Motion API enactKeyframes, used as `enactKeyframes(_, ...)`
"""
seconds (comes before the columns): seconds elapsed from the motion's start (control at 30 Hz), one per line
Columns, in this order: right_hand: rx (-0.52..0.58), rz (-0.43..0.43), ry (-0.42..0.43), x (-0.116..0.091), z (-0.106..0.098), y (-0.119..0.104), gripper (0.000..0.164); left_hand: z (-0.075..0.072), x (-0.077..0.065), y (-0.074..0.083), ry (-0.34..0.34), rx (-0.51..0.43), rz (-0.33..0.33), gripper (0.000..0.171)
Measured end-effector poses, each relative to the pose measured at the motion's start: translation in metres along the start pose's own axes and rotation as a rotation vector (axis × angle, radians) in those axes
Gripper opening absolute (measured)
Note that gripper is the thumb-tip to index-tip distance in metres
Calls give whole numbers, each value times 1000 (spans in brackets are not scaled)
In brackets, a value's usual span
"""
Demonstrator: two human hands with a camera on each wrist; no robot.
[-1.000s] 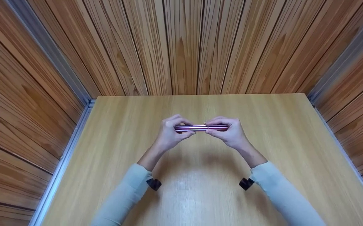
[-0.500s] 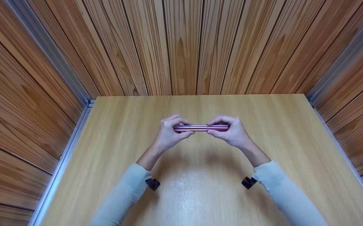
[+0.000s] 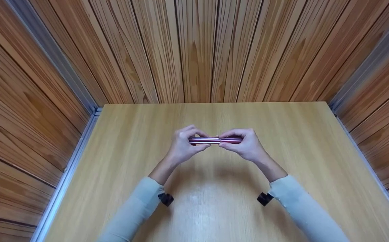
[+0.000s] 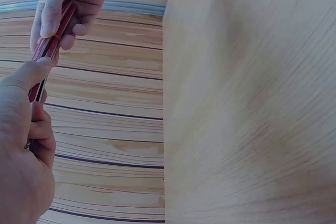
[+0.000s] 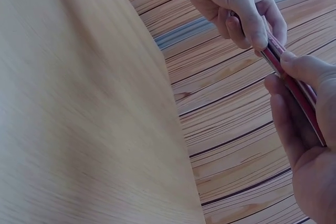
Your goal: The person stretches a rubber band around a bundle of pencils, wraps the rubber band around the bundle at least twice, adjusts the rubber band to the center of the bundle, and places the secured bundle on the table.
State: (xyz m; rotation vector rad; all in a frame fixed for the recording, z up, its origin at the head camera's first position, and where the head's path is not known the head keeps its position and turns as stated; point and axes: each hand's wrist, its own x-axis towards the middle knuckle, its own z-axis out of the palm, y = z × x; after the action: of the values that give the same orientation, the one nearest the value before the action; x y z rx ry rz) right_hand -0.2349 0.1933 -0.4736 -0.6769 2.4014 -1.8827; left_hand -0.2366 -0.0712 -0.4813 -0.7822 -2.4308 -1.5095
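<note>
A bundle of red-and-black striped pencils (image 3: 213,140) is held level above the table, lying left to right between both hands. My left hand (image 3: 183,145) pinches the left part between thumb and fingers. On the right part, my right hand (image 3: 245,145) pinches with its thumb on the near side and fingers on the far side. A thin tan rubber band (image 5: 283,76) circles the bundle by the right fingertips. Between the two hands a short stretch of the pencils (image 4: 38,90) shows; their ends are mostly hidden by the palms.
Beneath the hands is a light wooden tabletop (image 3: 194,208). Wood-plank walls (image 3: 194,50) stand at the back and both sides, with metal rails (image 3: 63,181) along the side edges. A small black camera (image 3: 166,199) sits at each wrist.
Both hands and the bundle have moved slightly toward the near side. My right hand shifted a little right, then back left along the bundle, toward my left hand.
</note>
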Motion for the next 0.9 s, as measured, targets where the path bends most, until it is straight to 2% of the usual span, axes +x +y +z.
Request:
enactKeyframes(0.23, -17, -50, -44, -1, -7, -2, 27, -1, -3, -3, -14, -1, -2, 22)
enactKeyframes(0.33, -44, -77, -78, 1, -12, -6, 27, -2, -4, -4, 9, -28, 3, 23)
enactKeyframes(0.47, -67, -85, -100, 4, -13, -8, 24, -4, -3, -4, 34, -33, 42, 22)
enactKeyframes(0.57, -67, -68, -84, 4, -11, -7, 22, -3, -2, -4, 31, -12, 69, 22)
enactKeyframes(0.77, -74, -28, -34, 3, -5, -6, 23, 0, -1, 1, 29, 35, 44, 22)
enactKeyframes(0.9, -64, -19, -11, 4, -2, -7, 24, 2, 0, 3, 18, 29, 47, 20)
